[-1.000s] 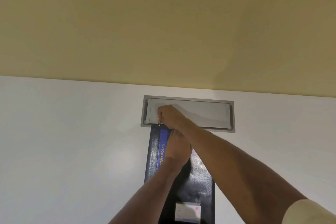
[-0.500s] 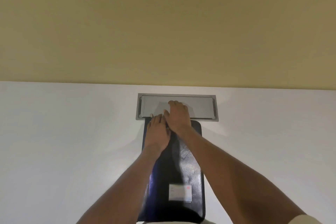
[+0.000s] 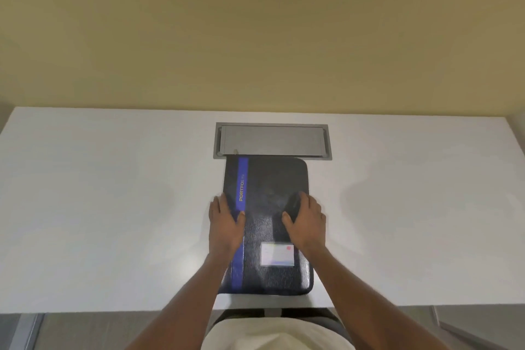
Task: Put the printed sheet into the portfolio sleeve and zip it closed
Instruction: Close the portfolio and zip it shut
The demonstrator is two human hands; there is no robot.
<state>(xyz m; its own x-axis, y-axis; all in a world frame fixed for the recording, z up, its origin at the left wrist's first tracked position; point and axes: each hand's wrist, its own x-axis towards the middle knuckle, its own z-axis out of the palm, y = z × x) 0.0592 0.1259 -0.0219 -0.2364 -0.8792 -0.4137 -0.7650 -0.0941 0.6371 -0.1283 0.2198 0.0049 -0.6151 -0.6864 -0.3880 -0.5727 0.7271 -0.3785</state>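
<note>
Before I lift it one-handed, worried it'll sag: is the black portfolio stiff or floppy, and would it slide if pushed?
Probably stiff: the portfolio lies flat with straight edges. Likely slides easily: its cover looks glossy and the table smooth. Flat, so unlikely to roll or tip.

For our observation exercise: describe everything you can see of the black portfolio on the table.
The portfolio is a black rectangular case with rounded corners and a grained, slightly glossy, leather-like cover. A blue stripe lettered PORTFOLIO runs down its left side; a pale label card sits near its lower right. It lies flat and closed on the white table, far edge beside a grey hatch. The left hand rests on its left edge, the right hand on its right.
</note>
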